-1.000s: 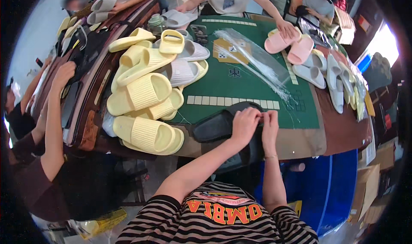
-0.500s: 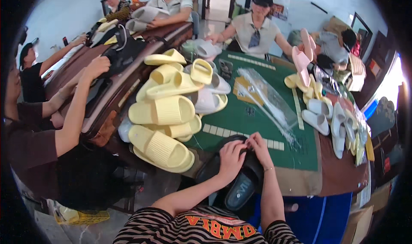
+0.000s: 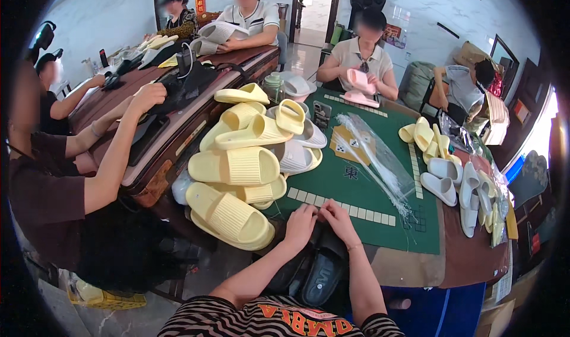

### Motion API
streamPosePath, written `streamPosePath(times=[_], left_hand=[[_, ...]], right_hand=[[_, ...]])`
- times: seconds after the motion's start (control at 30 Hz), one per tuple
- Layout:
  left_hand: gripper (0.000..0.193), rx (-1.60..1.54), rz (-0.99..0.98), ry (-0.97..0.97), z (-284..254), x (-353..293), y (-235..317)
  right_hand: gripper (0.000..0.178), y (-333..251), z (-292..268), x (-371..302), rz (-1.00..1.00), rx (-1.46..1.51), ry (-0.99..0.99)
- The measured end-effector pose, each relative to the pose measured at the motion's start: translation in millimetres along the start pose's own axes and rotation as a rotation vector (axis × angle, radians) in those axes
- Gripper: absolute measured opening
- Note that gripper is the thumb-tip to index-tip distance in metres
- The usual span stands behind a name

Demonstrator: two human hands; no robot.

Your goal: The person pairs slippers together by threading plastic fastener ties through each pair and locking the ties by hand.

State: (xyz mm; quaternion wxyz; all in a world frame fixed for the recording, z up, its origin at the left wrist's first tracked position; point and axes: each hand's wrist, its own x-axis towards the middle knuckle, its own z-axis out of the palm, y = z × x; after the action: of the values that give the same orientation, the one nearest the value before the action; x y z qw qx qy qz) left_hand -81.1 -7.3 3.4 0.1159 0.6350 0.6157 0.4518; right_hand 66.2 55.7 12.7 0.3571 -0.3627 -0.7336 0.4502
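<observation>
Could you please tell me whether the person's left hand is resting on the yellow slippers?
No, the left hand is apart from the yellow slippers, to their right, close beside the right hand.

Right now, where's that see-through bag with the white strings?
In the head view, the clear bag lies right of centre on the green mat, between the yellow slipper pile at left and pale grey slippers at right.

Yellow slippers (image 3: 233, 166) are lying in one pile. Behind them there is a jar (image 3: 273, 89), and near it a phone (image 3: 322, 114). Across the table (image 3: 477, 262), a co-worker (image 3: 369, 55) is holding a pink slipper (image 3: 360, 80).
</observation>
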Motion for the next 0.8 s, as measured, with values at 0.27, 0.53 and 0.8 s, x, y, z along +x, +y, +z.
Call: streamPosePath(times=[0.27, 0.53, 0.8], left_hand=[[0.005, -0.056, 0.021, -0.025, 9.8, -7.9, -4.8], [0.009, 0.007, 0.034, -0.039, 15.6, -9.8, -11.3], [0.008, -0.061, 0.017, -0.041, 19.0, -14.2, -14.4]], right_hand=[[0.014, -16.5, 1.0, -30.6, -0.032, -0.426, 0.310], [0.011, -3.2, 11.2, -27.3, -0.058, -0.373, 0.204], [0.011, 3.9, 7.2, -30.2, -0.002, -0.103, 0.595]])
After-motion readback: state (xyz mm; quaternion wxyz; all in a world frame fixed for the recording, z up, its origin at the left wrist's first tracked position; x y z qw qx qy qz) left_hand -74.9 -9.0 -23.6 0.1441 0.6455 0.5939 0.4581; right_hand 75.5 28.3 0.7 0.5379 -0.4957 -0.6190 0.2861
